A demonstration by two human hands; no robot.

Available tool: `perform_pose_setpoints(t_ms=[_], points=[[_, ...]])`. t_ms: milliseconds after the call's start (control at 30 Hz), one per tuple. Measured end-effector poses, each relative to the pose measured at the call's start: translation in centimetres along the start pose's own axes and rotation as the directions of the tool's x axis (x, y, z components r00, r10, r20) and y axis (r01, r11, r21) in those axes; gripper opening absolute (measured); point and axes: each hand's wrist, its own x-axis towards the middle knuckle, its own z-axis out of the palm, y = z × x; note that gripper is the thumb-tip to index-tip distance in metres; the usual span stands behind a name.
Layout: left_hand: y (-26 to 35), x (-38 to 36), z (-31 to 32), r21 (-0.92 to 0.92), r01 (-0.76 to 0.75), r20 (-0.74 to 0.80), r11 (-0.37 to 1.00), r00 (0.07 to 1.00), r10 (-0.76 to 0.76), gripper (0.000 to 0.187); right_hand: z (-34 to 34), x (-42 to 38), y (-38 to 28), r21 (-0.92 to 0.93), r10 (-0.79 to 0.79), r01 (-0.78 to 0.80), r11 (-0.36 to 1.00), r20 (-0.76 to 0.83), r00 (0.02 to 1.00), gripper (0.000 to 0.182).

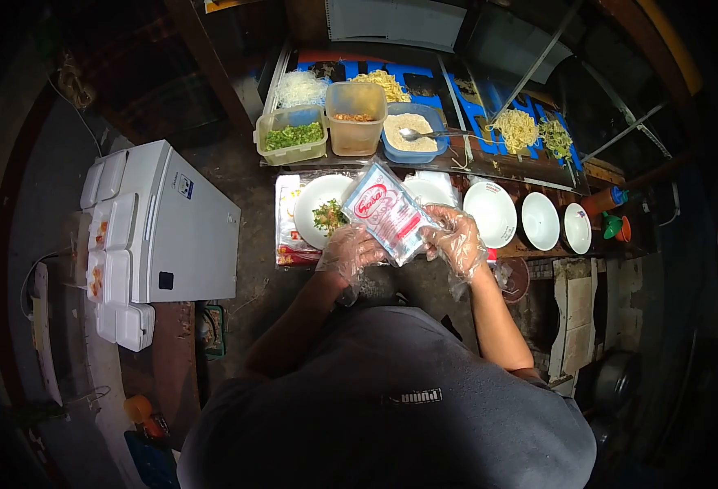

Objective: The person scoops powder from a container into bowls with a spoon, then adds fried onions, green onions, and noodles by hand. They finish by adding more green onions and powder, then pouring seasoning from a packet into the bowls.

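Observation:
Both hands wear clear plastic gloves. Between them is a white packet (387, 213) with red and blue print, tilted above the counter's front edge. My left hand (351, 254) has its fingers at the packet's lower left edge, and my right hand (455, 243) grips its right side. Just behind my left hand, a white bowl (310, 213) holds chopped greens (329, 217) with brownish bits. The packet partly covers a second white bowl (429, 192).
Tubs of chopped greens (293, 136), brown bits (353, 119) and pale powder with a spoon (408, 133) stand behind. Noodles (515, 130) lie on the blue-patterned surface. White bowls (489, 213) line the right, near bottles (604, 200). Foam boxes (119, 220) sit beside a white freezer (200, 236).

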Motion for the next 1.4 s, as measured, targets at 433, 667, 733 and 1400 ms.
perform_pose_setpoints(t_ms=[433,667,733,1400], points=[[-0.8,0.4,-0.6,-0.11,0.089,0.021,0.99,0.996,-0.088,0.034,-0.1,0.0,-1.9,-0.166,-0.073,0.064,0.984,-0.049,0.996,0.039],[-0.2,0.0,0.4,-0.073,0.109,-0.077,0.991,0.99,-0.115,0.041,-0.1,0.6,-1.0,-0.197,-0.138,0.124,0.973,-0.059,0.989,0.037],[-0.1,0.1,0.4,-0.065,0.107,-0.085,0.992,0.99,-0.113,0.042,0.0,0.5,-1.7,-0.198,-0.116,0.103,0.975,-0.056,0.992,0.037],[-0.9,0.3,-0.4,-0.179,0.145,0.007,0.973,0.989,-0.146,0.041,0.4,1.3,-3.2,-0.256,-0.066,0.051,0.965,-0.049,0.997,0.036]])
